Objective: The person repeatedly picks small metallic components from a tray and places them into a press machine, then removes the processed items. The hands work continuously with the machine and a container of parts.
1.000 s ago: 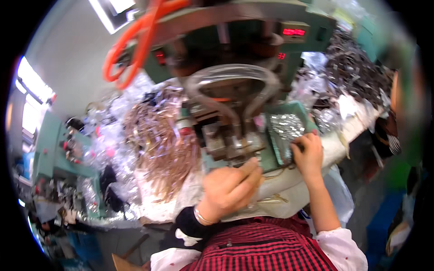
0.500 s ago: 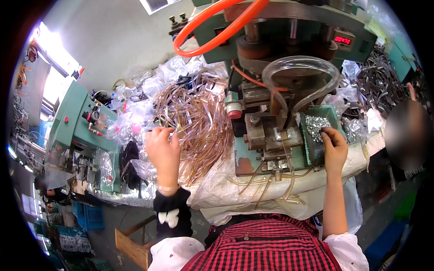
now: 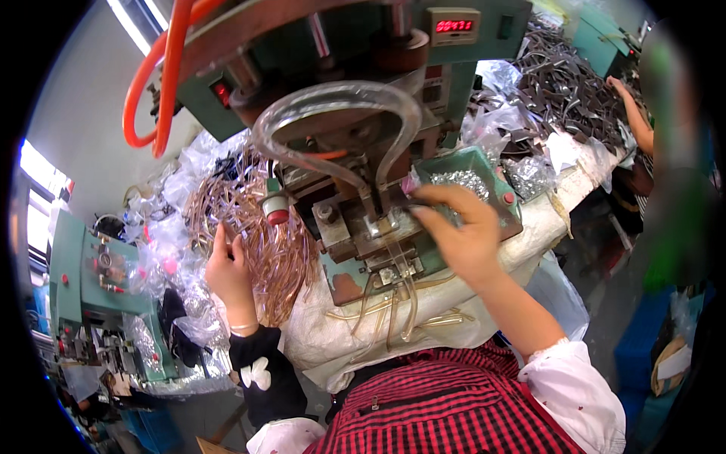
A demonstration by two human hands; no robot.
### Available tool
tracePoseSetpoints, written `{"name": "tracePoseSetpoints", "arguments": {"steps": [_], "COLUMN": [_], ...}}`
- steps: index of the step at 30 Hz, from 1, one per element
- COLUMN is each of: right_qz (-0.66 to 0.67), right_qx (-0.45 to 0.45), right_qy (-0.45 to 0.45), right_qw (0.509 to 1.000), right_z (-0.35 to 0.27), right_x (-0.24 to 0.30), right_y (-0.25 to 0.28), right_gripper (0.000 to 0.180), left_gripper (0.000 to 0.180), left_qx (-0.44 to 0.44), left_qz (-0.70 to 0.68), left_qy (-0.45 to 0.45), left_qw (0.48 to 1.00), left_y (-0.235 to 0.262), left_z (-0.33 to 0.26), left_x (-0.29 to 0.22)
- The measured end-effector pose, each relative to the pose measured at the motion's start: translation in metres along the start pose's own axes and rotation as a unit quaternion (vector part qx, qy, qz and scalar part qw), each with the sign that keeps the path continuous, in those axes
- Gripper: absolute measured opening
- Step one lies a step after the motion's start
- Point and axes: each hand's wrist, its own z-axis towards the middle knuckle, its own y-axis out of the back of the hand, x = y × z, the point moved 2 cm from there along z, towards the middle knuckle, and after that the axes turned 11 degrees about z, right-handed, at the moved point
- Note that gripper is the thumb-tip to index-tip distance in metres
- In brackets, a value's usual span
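My right hand (image 3: 470,236) is held over the near side of the green tray (image 3: 508,216), with thumb and forefinger brought close together toward the press's metal die block (image 3: 378,240). Anything between those fingertips is too small to make out. Small silvery metal pieces (image 3: 463,181) fill part of the tray. My left hand (image 3: 231,281) is at the near edge of a heap of brownish see-through straps (image 3: 272,257), forefinger and thumb raised and apart, and I see nothing held. A clear strap (image 3: 407,265) runs from the die block toward me.
The green press (image 3: 473,45) has a red digital display, an orange hose (image 3: 175,83) and a clear looped tube (image 3: 340,94). A red-capped button (image 3: 277,210) stands left of the die. Dark strips (image 3: 560,83) lie heaped at right, near another person's arm (image 3: 635,117).
My right hand has left the metal pieces in the tray and moved left toward the die. My left hand has stayed by the strap heap, its forefinger now raised. The view has turned right.
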Motion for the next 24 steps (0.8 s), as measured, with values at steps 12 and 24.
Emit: {"name": "tracePoseSetpoints", "arguments": {"steps": [12,24], "right_qz": [0.318,-0.112], "right_qx": [-0.046,-0.006], "right_qy": [-0.194,-0.064], "right_qw": [0.927,0.992], "right_z": [0.000,-0.009], "right_x": [0.008,-0.027], "right_y": [-0.049,0.023], "right_gripper": [0.049,0.033], "left_gripper": [0.023,0.016], "left_qx": [0.071,-0.050], "left_qz": [-0.396,-0.261], "left_qy": [0.216,-0.451], "left_qw": [0.889,0.852], "left_y": [0.022,0.092], "left_z": [-0.011,-0.044], "left_x": [-0.044,-0.190]}}
